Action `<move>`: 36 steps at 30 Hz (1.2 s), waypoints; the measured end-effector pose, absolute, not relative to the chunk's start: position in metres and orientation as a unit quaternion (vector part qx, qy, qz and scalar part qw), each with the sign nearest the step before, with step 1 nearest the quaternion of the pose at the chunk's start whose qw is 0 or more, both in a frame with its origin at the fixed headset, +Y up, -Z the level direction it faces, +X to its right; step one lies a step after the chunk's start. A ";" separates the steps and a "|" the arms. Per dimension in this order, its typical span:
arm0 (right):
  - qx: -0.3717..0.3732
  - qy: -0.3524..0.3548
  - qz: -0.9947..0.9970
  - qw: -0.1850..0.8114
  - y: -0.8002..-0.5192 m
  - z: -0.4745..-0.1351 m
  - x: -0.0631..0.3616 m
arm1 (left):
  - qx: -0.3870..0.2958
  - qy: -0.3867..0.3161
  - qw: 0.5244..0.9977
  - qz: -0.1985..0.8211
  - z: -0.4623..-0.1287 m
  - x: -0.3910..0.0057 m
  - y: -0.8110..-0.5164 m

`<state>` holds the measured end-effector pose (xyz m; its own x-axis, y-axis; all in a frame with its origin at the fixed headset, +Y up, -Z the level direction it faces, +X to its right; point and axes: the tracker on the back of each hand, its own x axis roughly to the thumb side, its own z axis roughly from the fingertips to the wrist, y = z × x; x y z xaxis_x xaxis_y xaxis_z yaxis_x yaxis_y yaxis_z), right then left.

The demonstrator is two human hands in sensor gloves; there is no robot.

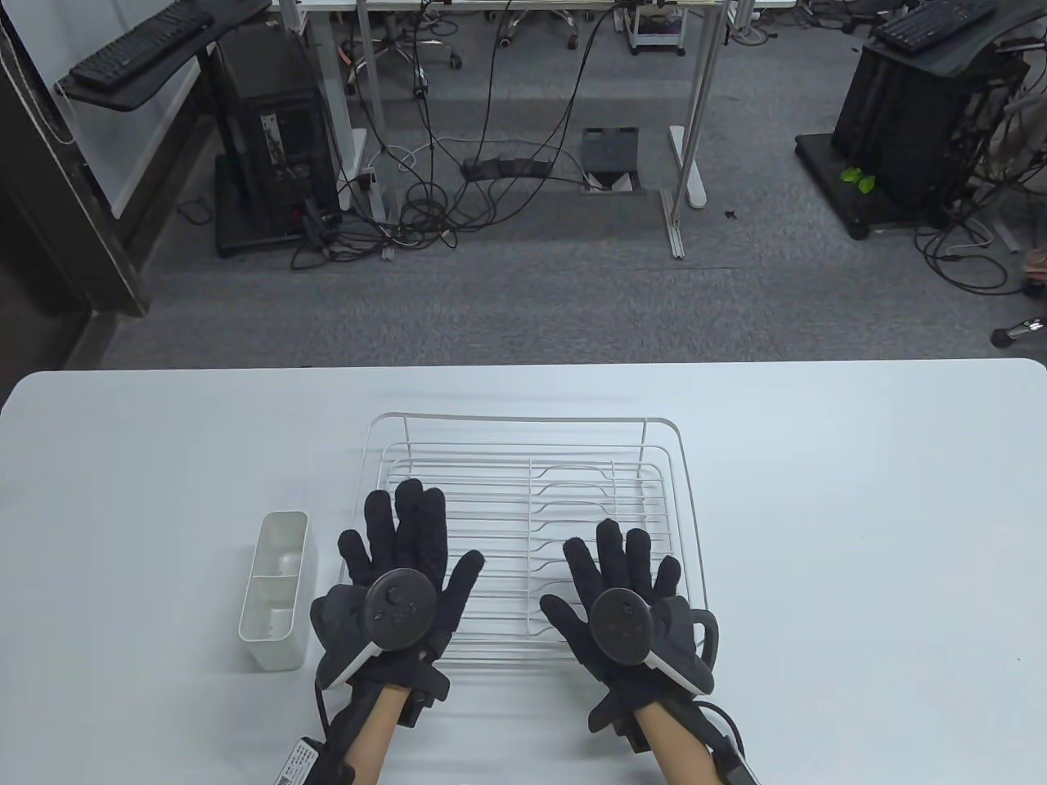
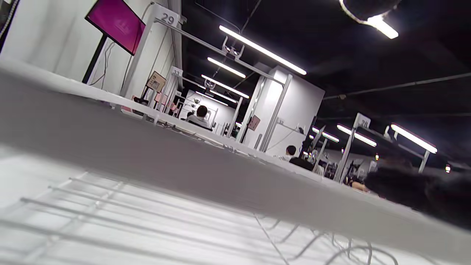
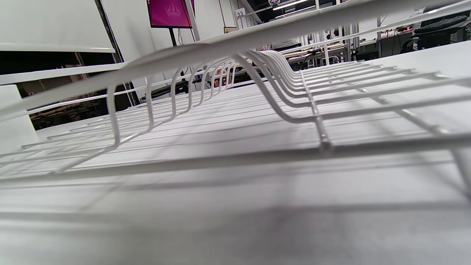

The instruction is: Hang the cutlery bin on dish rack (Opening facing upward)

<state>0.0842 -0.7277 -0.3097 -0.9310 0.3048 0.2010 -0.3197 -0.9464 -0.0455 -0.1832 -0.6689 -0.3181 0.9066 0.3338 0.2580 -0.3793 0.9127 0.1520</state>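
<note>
A white wire dish rack stands on the white table in the table view. A white plastic cutlery bin with two compartments stands upright on the table just left of the rack, opening up. My left hand lies flat with fingers spread over the rack's front left part, next to the bin and not touching it. My right hand lies flat with fingers spread over the rack's front right part. Both hands are empty. The rack's wires fill the right wrist view and show blurred in the left wrist view.
The table's far edge borders a carpeted floor with desks, cables and computer towers. Bare table surface lies to the right of the rack and to the left of the bin.
</note>
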 end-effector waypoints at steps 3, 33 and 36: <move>0.096 -0.039 0.982 0.159 -0.728 -0.310 0.084 | 0.121 -0.092 0.964 0.220 -0.318 -0.203 -0.661; 0.096 -0.036 0.982 0.160 -0.728 -0.310 0.084 | 0.051 0.180 0.877 0.444 -0.304 -0.375 -0.718; 0.096 -0.036 0.982 0.160 -0.728 -0.310 0.084 | 0.046 0.180 0.858 0.480 -0.302 -0.381 -0.726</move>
<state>0.0844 -0.7276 -0.3103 -0.9305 0.3064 0.2006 -0.3201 -0.9466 -0.0390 -0.3815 -0.7259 -0.3024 0.4751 0.8391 -0.2650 -0.8059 0.5358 0.2518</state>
